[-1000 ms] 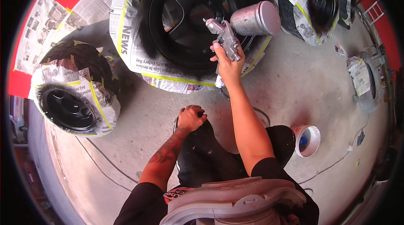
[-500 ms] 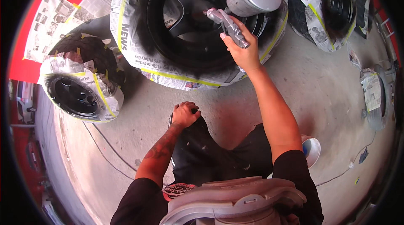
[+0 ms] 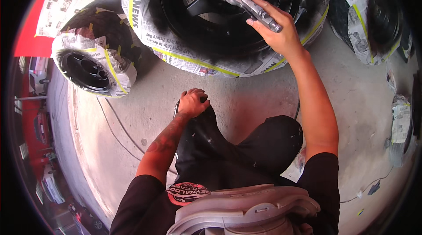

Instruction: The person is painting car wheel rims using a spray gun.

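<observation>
Spray gun point(image 3: 252, 7), clasped in the right hand point(image 3: 285, 30) at one o'clock, might scrape the black wheel point(image 3: 220, 32) if lowered carelessly.

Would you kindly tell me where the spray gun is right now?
In the head view, the spray gun is near the top, right of centre, held in the right hand in front of the large black wheel.

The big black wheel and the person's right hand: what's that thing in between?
In the head view, a silver spray gun lies between them: the right hand grips it, and its nozzle end points toward the big black wheel.
</observation>
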The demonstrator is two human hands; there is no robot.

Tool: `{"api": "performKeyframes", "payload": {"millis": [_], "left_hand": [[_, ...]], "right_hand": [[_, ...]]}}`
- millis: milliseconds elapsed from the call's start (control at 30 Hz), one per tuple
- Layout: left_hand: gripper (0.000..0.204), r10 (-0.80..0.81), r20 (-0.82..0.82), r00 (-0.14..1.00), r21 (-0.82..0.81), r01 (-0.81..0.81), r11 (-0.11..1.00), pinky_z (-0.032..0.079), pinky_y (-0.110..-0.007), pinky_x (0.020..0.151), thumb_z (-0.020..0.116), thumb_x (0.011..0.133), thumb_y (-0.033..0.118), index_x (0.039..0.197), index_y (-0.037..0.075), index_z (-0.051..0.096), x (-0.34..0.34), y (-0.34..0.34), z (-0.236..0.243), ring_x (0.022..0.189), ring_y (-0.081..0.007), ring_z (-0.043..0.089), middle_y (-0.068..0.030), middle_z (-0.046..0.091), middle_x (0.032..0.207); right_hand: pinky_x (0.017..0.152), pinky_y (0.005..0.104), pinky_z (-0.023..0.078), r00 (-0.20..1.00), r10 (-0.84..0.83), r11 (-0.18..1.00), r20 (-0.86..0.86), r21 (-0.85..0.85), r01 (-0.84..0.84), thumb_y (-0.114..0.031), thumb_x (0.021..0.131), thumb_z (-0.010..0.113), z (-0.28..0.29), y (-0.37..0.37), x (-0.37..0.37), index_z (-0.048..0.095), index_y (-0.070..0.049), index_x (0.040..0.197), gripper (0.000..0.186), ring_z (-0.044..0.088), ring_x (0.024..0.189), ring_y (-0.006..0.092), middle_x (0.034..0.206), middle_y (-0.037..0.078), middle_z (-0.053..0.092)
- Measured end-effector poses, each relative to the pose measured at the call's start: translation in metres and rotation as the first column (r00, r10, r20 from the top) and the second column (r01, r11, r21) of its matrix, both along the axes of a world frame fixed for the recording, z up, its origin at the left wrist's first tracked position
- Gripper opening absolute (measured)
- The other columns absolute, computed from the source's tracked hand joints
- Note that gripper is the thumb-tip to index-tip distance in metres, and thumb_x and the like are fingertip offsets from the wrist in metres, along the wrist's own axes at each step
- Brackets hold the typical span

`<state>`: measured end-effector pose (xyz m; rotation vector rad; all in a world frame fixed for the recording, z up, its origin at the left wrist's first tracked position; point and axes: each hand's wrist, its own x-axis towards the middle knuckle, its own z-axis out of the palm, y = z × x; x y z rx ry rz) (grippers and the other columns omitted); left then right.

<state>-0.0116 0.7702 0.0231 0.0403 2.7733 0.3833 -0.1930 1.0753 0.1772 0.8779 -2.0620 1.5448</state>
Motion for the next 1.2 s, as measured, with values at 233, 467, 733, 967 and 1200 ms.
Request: {"api": "performKeyframes", "payload": {"millis": [233, 467, 733, 967, 1200], "left_hand": [[0.028, 0.003, -0.020, 1.000, 0.026, -0.003, 1.000, 0.037, -0.045, 0.108, 0.067, 0.081, 0.035, 0.100, 0.016, 0.075, 0.003, 0.008, 0.011, 0.125, -0.0224, 0.055, -0.0027, 0.066, 0.124], [0.029, -0.060, 0.010, 0.998, 0.050, 0.059, 0.997, 0.036, -0.045, 0.108, 0.067, 0.081, 0.037, 0.101, 0.018, 0.075, 0.001, 0.016, 0.002, 0.127, -0.0187, 0.053, 0.0009, 0.066, 0.124], [0.028, -0.157, -0.016, 0.988, 0.154, 0.157, 0.975, 0.037, -0.045, 0.108, 0.066, 0.081, 0.035, 0.101, 0.017, 0.075, 0.004, 0.012, 0.010, 0.125, -0.0200, 0.055, -0.0003, 0.066, 0.123], [0.033, -0.208, 0.021, 0.978, 0.194, 0.200, 0.960, 0.034, -0.051, 0.110, 0.063, 0.082, 0.041, 0.104, 0.019, 0.075, 0.004, 0.012, 0.003, 0.128, -0.0188, 0.052, 0.0000, 0.065, 0.127], [0.034, -0.247, -0.010, 0.969, 0.218, 0.243, 0.945, 0.034, -0.051, 0.111, 0.063, 0.083, 0.041, 0.105, 0.018, 0.075, 0.001, 0.015, -0.003, 0.128, -0.0187, 0.052, -0.0002, 0.065, 0.127]], "right_hand": [[0.078, 0.0299, 0.054, 0.846, 0.037, 0.991, 0.531, 0.092, -0.102, -0.013, 0.084, 0.072, 0.003, 0.009, 0.034, 0.061, -0.009, 0.131, 0.049, 0.067, 0.085, 0.0163, 0.098, 0.007, 0.072], [0.059, 0.0299, 0.055, 0.741, 0.235, 0.890, 0.630, -0.446, 0.097, -0.017, 0.087, 0.071, 0.035, -0.055, 0.012, 0.068, -0.001, 0.107, 0.025, 0.072, 0.087, 0.0210, 0.097, 0.010, 0.071], [0.061, 0.0304, 0.053, 0.549, -0.208, 0.978, 0.810, 0.163, 0.130, -0.021, 0.084, 0.071, 0.042, 0.002, 0.048, 0.067, -0.007, 0.102, 0.024, 0.066, 0.078, 0.0139, 0.090, 0.003, 0.068], [0.061, 0.0298, 0.052, 0.454, -0.267, 0.958, 0.850, 0.183, 0.221, -0.021, 0.084, 0.072, 0.052, -0.002, 0.077, 0.067, -0.007, 0.102, 0.023, 0.066, 0.076, 0.0140, 0.088, 0.002, 0.068], [0.060, 0.0264, 0.050, 0.651, 0.127, 0.896, 0.748, -0.369, 0.249, -0.022, 0.089, 0.071, 0.072, -0.075, 0.060, 0.068, -0.007, 0.105, 0.022, 0.068, 0.080, 0.0145, 0.090, 0.005, 0.070]]}}
